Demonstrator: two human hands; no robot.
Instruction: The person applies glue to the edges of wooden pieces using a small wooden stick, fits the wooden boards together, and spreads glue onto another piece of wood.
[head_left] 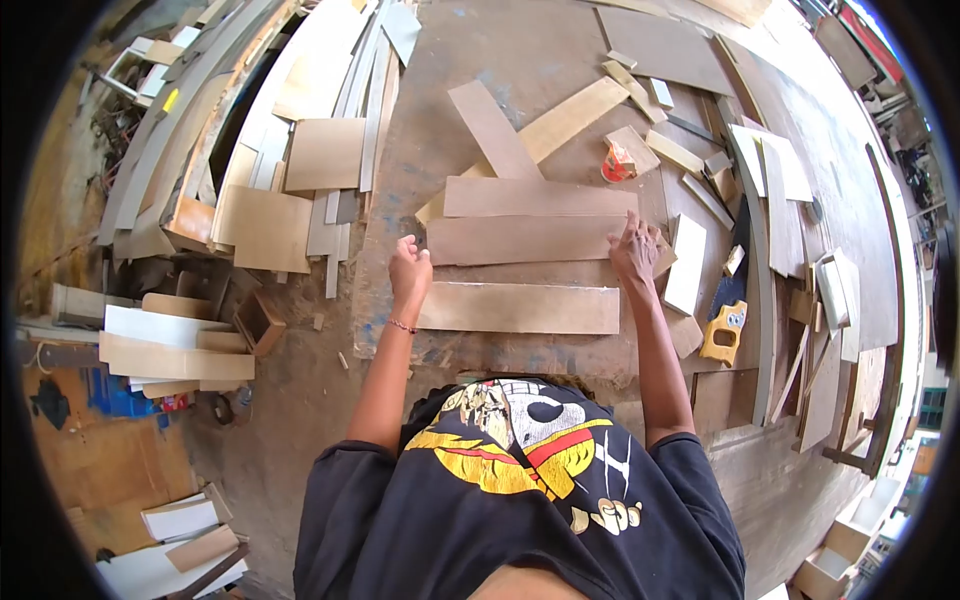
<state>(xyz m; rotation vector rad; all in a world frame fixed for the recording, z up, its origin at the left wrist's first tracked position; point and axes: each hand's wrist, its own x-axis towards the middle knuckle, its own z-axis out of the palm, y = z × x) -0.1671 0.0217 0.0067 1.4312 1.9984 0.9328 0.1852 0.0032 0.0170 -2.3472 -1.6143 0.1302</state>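
We see the table under both grips. Middle board lies flat between them; back board just beyond, front board nearer our body. Left grip: fingers curled at middle board's left end, can't tell if clamped. Right grip: released, fingers spread at its right end. Yellow-handled saw right of right grip, red cup beyond it.

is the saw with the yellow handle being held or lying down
Lying down: the saw rests with its broad side up, and both the left hand and right hand are away from it.
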